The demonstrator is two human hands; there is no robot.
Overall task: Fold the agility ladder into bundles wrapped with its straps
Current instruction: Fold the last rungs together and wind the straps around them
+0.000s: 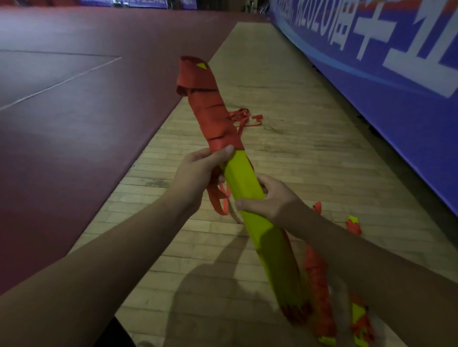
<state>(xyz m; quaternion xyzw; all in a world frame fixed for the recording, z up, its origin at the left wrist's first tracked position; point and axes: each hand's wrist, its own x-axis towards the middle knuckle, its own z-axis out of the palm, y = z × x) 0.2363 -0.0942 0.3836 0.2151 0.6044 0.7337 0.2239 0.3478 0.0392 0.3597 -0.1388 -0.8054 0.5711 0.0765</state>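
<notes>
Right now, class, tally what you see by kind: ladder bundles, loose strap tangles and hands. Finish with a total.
Ladder bundles: 3 (held bundle, two floor bundles, partly hidden)
Loose strap tangles: 1
Hands: 2 (left hand, right hand)
Total: 6

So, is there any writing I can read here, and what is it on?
"2020": white, on the blue banner along the wall on the right.
Large white characters after it on the same banner: skewed and cut off by the picture's edge, not readable for sure.
Far banner at the top: text too small and blurred.
Bundle: no text.
</notes>
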